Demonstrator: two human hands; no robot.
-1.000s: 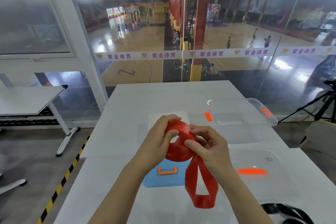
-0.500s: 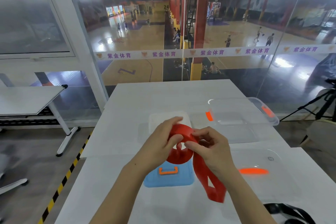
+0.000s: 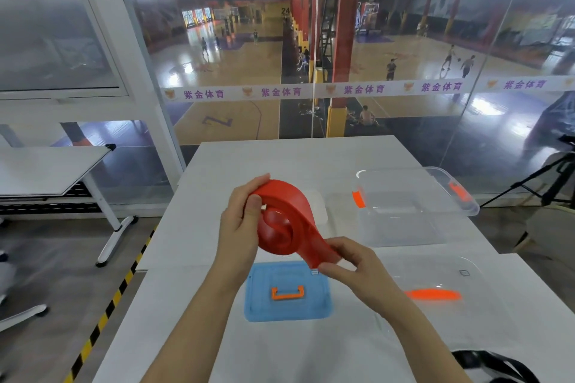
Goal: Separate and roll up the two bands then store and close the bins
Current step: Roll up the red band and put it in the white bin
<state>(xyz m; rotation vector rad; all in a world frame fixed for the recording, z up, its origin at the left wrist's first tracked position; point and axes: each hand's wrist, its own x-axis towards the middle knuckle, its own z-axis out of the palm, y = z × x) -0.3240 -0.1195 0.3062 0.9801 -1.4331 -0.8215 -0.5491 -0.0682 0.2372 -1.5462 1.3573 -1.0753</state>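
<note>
A red band (image 3: 289, 221) is wound into a loose coil held above the white table (image 3: 217, 165). My left hand (image 3: 242, 221) grips the coil from the left, thumb on its face. My right hand (image 3: 348, 261) pinches the band's free end at the lower right of the coil. A black band (image 3: 494, 365) lies at the table's near right edge. A clear bin (image 3: 417, 196) with orange latches stands open at the right. Behind the coil, a second small bin (image 3: 317, 208) is mostly hidden.
A blue lid (image 3: 287, 291) with an orange handle lies flat below my hands. A clear lid (image 3: 435, 292) with an orange handle lies to its right. A glass wall runs along the table's far edge, a tripod (image 3: 544, 183) stands at the right, and another table (image 3: 46, 168) at the left.
The hanging loop of red band has been taken up into the coil. My hands have risen a little, and only a short end now reaches my right hand.
</note>
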